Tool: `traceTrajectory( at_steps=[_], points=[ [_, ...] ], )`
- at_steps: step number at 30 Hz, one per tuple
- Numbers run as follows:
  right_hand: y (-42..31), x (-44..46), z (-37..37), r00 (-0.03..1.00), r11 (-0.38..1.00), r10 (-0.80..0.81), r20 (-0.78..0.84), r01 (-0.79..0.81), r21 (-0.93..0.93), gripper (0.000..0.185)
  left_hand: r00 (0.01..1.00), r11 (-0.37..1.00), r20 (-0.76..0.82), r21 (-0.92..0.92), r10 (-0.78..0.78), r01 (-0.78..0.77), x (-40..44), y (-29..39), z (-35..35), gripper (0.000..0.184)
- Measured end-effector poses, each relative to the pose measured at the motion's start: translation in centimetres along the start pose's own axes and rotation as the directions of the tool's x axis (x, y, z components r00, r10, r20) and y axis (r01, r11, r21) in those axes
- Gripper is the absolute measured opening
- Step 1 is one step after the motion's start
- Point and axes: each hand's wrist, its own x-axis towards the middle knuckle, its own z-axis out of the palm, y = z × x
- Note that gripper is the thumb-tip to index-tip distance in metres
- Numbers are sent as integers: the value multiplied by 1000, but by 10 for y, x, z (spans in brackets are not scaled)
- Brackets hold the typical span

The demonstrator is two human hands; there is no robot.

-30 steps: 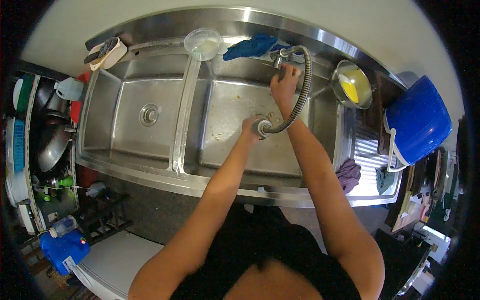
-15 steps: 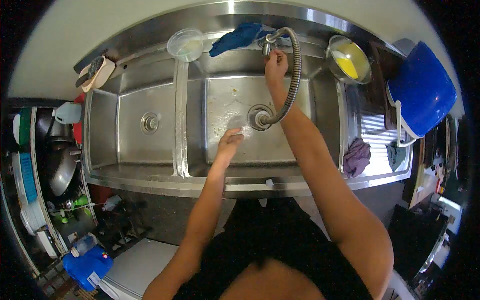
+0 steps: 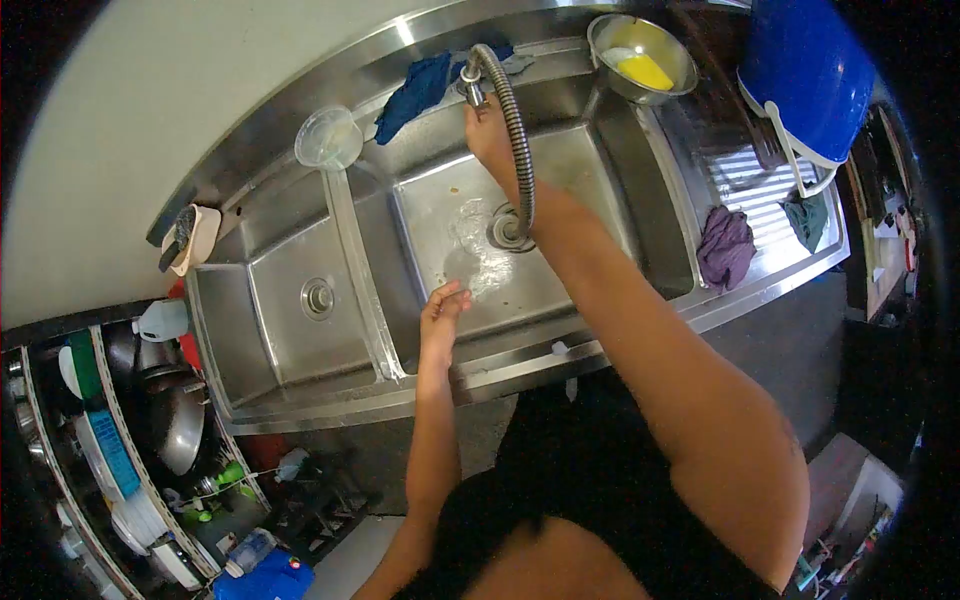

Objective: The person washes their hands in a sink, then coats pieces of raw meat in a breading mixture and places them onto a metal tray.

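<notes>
My right hand point(image 3: 487, 132) reaches across the sink to the tap point(image 3: 474, 92) at the back wall, its fingers closed at the tap's lower part and partly hidden. A ribbed flexible metal hose point(image 3: 517, 130) arches from the tap down over my right forearm toward the drain point(image 3: 508, 228). My left hand point(image 3: 442, 312) hovers over the front of the right basin point(image 3: 560, 285), fingers loosely curled and apart, holding nothing. The basin floor looks wet and shiny near the drain, with small bits on it.
Along the back edge are a clear plastic tub point(image 3: 329, 138), a blue cloth point(image 3: 412, 97) and a metal bowl point(image 3: 642, 58) with a yellow thing inside. A purple cloth point(image 3: 727, 247) and a blue bucket point(image 3: 808, 80) stand right. A dish rack point(image 3: 110, 455) is at left.
The view has turned and shifted, so the sink appears tilted. My right hand stays at the tap. My left hand still hovers over the basin's front, its fingers slightly more raised.
</notes>
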Motion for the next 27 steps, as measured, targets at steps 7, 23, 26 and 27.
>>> traceTrajectory(
  at_steps=[7, 23, 26, 27],
  points=[
    [-14, -11, -26, 988, 969, -152, -16, 146, -198, 34, 998, 997, -13, 55, 57, -56, -5, -6, -10, 25],
    [-3, -117, -328, 765, 688, -210, 608, 558, -464, 9, 888, 620, 61, 695, 455, -365, 27, -4, 10, 12],
    [-33, -152, -426, 792, 739, -13, 611, 419, -528, 11, 964, 606, 261, 760, 49, -237, 3, 20, 38, 74],
    [-37, -170, -461, 807, 746, -47, 588, 420, -516, 21, 967, 580, 255, 789, -4, -205, 5, 18, 46, 83]
  ],
)
